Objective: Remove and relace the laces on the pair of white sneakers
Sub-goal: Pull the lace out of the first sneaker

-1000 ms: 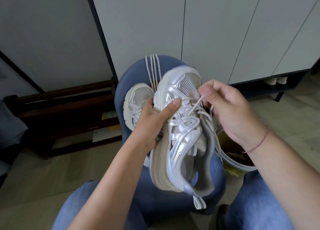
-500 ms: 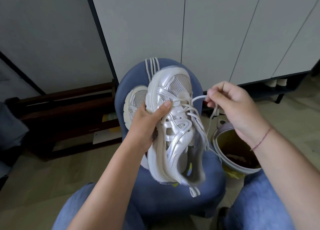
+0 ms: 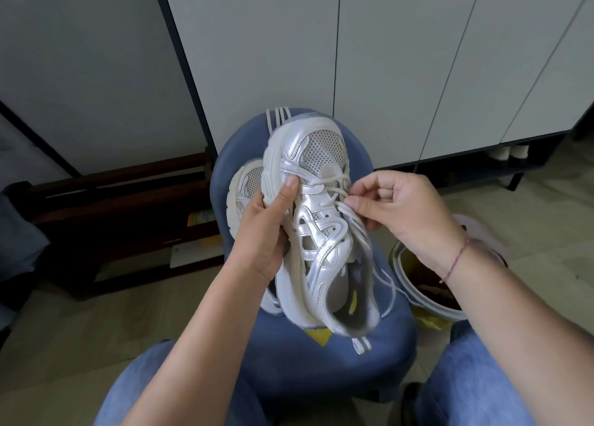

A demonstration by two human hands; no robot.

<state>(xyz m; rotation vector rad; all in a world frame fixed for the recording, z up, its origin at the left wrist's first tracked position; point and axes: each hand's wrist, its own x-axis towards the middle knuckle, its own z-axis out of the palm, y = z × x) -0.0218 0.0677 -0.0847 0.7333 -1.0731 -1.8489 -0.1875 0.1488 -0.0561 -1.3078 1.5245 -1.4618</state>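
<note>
A white and silver sneaker (image 3: 316, 220) is held up over a blue stool, toe pointing away from me. My left hand (image 3: 265, 233) grips its left side, thumb lying across the upper near the first eyelets. My right hand (image 3: 398, 210) pinches the white lace (image 3: 340, 202) at the eyelets on the shoe's right side. Loose lace (image 3: 387, 284) trails down past the heel opening. The second sneaker (image 3: 246, 188) lies on the stool, mostly hidden behind the held one. A separate white lace (image 3: 278, 119) lies on the stool's far edge.
The blue stool (image 3: 321, 368) stands between my knees. A white bucket (image 3: 427, 284) with dark contents sits on the floor to the right. Grey cabinet doors (image 3: 369, 56) fill the back. A dark wooden rack (image 3: 112, 207) is at the left.
My right hand, which had drawn a loop of lace out to the right, has come back to the eyelets and pinches the lace there. The sneaker has shifted slightly in my left hand.
</note>
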